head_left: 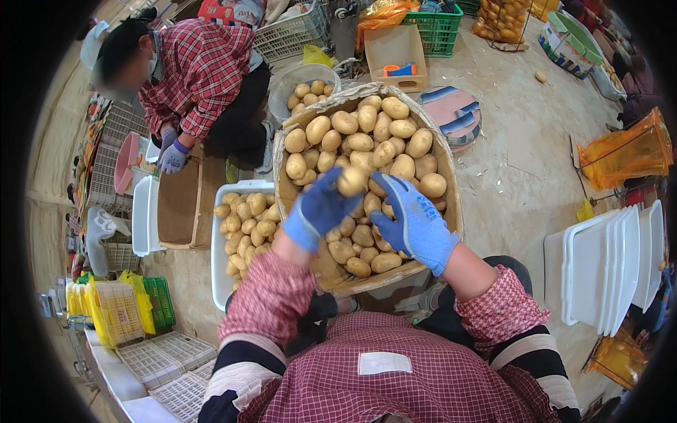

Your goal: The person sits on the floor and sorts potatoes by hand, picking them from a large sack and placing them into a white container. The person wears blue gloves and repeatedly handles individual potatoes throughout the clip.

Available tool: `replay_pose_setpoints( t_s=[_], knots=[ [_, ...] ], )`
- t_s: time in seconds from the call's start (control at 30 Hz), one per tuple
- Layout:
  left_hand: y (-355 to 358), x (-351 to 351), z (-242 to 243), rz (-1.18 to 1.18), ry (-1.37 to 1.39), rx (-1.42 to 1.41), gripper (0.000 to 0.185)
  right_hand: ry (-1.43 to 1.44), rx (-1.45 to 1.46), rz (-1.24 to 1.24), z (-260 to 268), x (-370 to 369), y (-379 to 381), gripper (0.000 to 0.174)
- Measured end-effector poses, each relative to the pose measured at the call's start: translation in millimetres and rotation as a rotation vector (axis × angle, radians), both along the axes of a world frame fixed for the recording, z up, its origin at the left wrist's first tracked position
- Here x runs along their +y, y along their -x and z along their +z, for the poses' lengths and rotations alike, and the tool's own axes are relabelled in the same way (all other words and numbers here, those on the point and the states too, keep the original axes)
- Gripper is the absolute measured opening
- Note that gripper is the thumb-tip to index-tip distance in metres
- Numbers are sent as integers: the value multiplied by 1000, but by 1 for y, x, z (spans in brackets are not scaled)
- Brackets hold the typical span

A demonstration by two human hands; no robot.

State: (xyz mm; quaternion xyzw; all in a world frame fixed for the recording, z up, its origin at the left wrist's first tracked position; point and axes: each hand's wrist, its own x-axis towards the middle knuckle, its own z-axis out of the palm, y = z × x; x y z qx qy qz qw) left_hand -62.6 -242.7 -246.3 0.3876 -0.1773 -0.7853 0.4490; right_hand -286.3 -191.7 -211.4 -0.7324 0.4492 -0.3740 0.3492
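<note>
A motion-blurred potato [351,181] sits at the fingers of my left hand [323,203], which wears a blue coated glove and is blurred too. Close beside it, my right hand [411,219], gloved the same way, has thumb and fingers apart over the pile; I see nothing held between them. Both hands are above a worn, tape-edged cardboard box [456,211] full of loose potatoes [361,158]. To the left of this box, more potatoes [244,227] fill a white plastic tub [218,275], partly hidden by my left sleeve.
A co-worker [203,79] in gloves bends over a brown container [179,203] at left. Beyond the box are a clear bucket [275,98] of potatoes, a round padded stool [444,111] and a beige bin [394,45]. White tubs [597,269] stand nested at right; plastic crates [164,359] lie lower left.
</note>
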Motion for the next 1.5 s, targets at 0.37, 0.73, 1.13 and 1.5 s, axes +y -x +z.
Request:
replay_pose_setpoints(
  t_s=[0.37,0.73,1.13,1.5],
  knots=[
    [-65,-108,-33,-533,356,-2136,51,-210,-2,15,15,0,5,44],
    [-66,-62,-60,-673,406,-2335,56,-116,45,56,7,0,0,42],
    [-6,55,48,-117,344,-289,70,-265,-125,50,11,-2,2,60],
    [8,68,71,-81,524,-310,71,-408,-437,177,42,4,15,60]
  ],
)
